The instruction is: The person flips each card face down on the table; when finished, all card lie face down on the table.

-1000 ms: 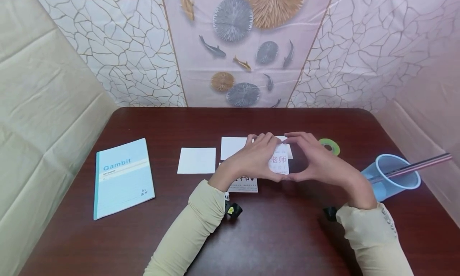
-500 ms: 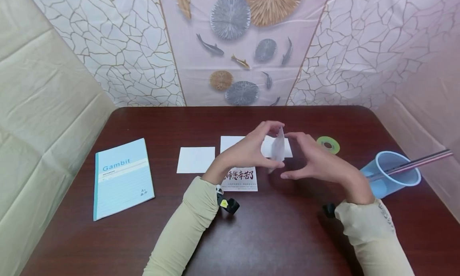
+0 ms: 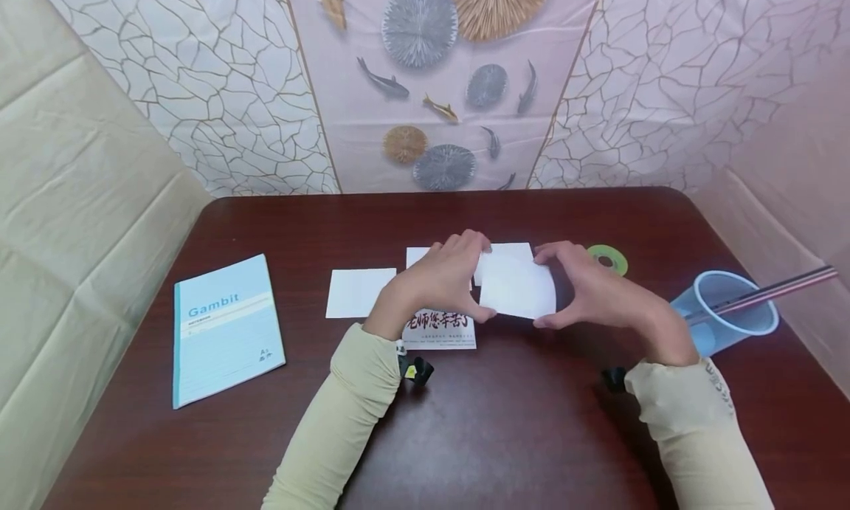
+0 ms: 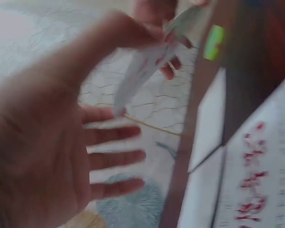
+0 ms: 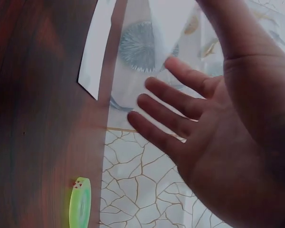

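Note:
Above the table, both hands hold a small white card (image 3: 518, 285) by its corners, its blank face toward the head camera. My left hand (image 3: 434, 280) has thumb and index finger at the card's left corners. At the right corners are the thumb and index finger of my right hand (image 3: 591, 292). Red marks show on the card's other face (image 4: 145, 66) in the left wrist view. Below the left hand lies a card printed with large dark red characters (image 3: 440, 339), partly covered by that hand. Another white card (image 3: 511, 250) lies behind the held one.
A blank white card (image 3: 361, 292) lies left of the hands, and a light blue notebook (image 3: 229, 333) farther left. On the right are a green tape roll (image 3: 616, 260) and a tilted blue cup (image 3: 707, 314) holding striped pencils (image 3: 790, 294).
The card's printed face showed first; it then stood edge-on in the left hand with the right hand apart. Now its blank side shows and the right hand grips it too.

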A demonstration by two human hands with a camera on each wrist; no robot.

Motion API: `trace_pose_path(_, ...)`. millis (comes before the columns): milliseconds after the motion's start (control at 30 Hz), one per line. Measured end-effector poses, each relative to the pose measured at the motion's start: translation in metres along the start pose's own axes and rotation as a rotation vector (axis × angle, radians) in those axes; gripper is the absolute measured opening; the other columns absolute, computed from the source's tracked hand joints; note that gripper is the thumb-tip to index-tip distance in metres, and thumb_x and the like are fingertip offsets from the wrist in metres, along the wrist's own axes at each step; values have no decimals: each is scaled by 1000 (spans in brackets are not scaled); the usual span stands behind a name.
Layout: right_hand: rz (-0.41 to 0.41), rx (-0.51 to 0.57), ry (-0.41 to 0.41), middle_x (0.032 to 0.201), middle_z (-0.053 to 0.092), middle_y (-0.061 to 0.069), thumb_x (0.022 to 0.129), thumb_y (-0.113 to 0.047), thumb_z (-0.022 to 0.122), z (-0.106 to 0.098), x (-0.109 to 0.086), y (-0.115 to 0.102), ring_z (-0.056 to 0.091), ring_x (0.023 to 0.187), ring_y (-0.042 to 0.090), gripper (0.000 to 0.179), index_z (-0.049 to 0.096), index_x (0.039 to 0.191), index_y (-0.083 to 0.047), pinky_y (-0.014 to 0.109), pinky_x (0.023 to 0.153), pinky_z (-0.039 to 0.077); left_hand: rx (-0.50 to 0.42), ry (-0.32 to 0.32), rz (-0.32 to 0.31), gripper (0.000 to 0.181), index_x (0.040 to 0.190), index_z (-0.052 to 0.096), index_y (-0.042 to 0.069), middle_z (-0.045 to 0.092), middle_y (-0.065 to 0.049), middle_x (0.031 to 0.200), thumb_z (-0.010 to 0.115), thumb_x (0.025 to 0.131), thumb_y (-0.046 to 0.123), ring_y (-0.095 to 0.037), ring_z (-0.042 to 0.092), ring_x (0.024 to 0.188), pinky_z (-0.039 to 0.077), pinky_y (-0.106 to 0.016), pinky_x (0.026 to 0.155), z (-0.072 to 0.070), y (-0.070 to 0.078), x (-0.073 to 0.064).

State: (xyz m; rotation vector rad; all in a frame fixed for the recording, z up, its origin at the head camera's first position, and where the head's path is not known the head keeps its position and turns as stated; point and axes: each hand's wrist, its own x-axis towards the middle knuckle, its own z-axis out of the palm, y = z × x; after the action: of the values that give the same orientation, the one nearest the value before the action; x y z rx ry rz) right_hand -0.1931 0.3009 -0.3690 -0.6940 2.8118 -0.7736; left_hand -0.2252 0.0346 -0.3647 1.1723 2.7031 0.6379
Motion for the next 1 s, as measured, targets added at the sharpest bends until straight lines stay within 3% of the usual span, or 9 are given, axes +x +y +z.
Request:
trace_pose_path(100,1,-52,-51,131,46,10,62,-48,91,2,0,2,41,116,27,91,46,130,-8,52,94,43,209,-103,-62,92,132,42,7,43,-4,122,75,70,65,-19,41,113,36,-40,96,11,4,2)
trace_pose_path(167,5,-75,-82,129,47,12,62,-46,92,4,1,3,41,116,28,88,49,128,-7,53,95,41,282,-157,-78,94,133,43,6,43,-5,123,71,70,70,-21,40,116,34,-42,100,18,7,3)
trace_pose_path(300,32,-107,-119,130,47,14,61,-41,93,7,2,3,40,118,31,83,52,125,-8,55,96,40,374,-194,-104,98,134,46,9,44,-6,124,67,67,78,-22,39,118,31,-42,101,29,11,6)
trace_pose_path(800,44,-188,-147,132,47,18,60,-39,94,12,4,3,39,120,37,82,55,124,-5,56,98,36,443,-198,-123,99,134,48,11,44,-6,125,65,67,81,-22,39,119,29,-43,102,39,14,7)
trace_pose_path(1000,56,-184,-143,131,47,17,60,-45,92,13,2,3,40,118,35,87,53,127,-5,56,96,38,403,-198,-140,106,138,42,10,44,-7,128,65,65,83,-23,39,121,30,-42,102,36,16,5)
